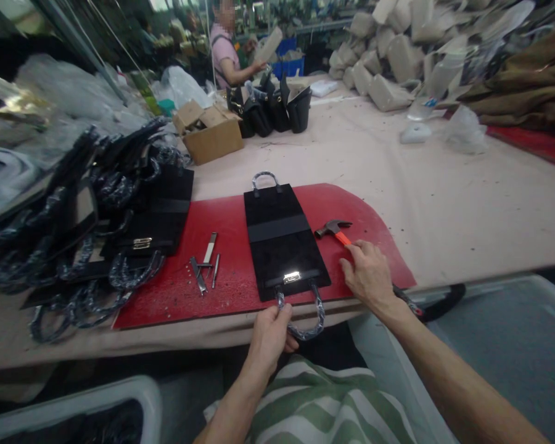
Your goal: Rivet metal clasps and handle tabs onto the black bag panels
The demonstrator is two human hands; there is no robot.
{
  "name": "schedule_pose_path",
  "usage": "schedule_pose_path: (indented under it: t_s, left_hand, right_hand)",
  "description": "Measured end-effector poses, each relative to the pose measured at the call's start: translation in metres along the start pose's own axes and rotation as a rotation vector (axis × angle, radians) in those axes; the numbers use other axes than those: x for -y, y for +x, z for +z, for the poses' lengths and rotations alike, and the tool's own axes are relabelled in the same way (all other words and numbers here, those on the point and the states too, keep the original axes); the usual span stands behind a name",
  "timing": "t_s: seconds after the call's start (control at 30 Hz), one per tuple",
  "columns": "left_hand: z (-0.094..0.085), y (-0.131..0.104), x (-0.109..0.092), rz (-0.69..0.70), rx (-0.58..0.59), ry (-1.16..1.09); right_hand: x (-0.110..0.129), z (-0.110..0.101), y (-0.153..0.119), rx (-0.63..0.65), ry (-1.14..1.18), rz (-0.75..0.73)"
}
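Observation:
A flat black bag panel [280, 237] lies on the red board [361, 216], a wrapped handle at each end and a shiny metal clasp [293, 277] near its front edge. My left hand [272, 330] pinches the near wrapped handle [317, 324] at its left side. To the right of the panel, my right hand [367, 271] is closed on the orange grip of a claw hammer [333, 228], whose head rests over the board. Several small metal tools, among them a thin punch [216, 270], lie left of the panel.
Black bag panels with wrapped handles [97, 216] are heaped at the left. Behind stand a cardboard box [215, 139], black bags [272, 111] and a person in pink [224, 52]. Beige pieces [393, 61] are piled at the back right. White-rimmed bins flank me below the table.

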State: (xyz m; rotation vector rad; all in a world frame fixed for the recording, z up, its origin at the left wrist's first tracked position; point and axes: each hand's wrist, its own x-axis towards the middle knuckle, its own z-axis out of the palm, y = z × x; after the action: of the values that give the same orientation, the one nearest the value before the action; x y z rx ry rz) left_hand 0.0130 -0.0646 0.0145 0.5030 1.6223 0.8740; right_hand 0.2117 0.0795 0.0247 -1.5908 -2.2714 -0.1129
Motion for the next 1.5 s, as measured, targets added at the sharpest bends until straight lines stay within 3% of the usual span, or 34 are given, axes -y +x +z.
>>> schedule_pose_path:
  t_s: [0.1, 0.23, 0.4, 0.5, 0.67, 0.73, 0.83, 0.93, 1.13, 1.37, 1.5]
  left_hand:
    - [0.006, 0.0, 0.001, 0.006, 0.015, 0.01]
    - [0.009, 0.0, 0.006, -0.007, 0.016, -0.01]
    - [-0.01, -0.002, 0.005, 0.017, 0.095, 0.054]
    - [-0.046, 0.0, -0.007, 0.129, -0.009, 0.148]
    - [-0.134, 0.014, -0.04, 0.338, -0.481, 0.527]
    - [-0.163, 0.022, -0.053, 0.32, -0.642, 0.728]
    - [-0.187, 0.035, -0.067, 0.192, -0.679, 0.929]
    - [-0.193, 0.048, -0.075, 0.186, -0.656, 0.998]
    - [-0.181, 0.076, -0.096, 0.287, -0.623, 1.127]
    - [-0.182, 0.108, -0.119, 0.152, -0.445, 1.21]
    - [-0.187, 0.113, -0.129, 0.1, -0.321, 1.249]
  right_hand:
    - [0.033, -0.001, -0.01, -0.016, 0.194, -0.113]
    - [0.069, 0.005, -0.02, 0.074, 0.313, -0.234]
    - [0.077, 0.025, -0.024, 0.073, 0.292, -0.269]
    - [0.075, 0.032, -0.025, 0.043, 0.29, -0.274]
    - [0.081, 0.032, -0.031, 0.009, 0.248, -0.209]
    - [0.084, 0.031, -0.033, 0.006, 0.241, -0.182]
    - [0.086, 0.031, -0.035, 0.013, 0.242, -0.171]
    - [0.085, 0.032, -0.035, 0.022, 0.248, -0.177]
    - [0.085, 0.032, -0.037, 0.042, 0.245, -0.166]
    - [0.088, 0.025, -0.039, 0.104, 0.292, -0.124]
    - [0.089, 0.024, -0.04, 0.116, 0.332, -0.098]
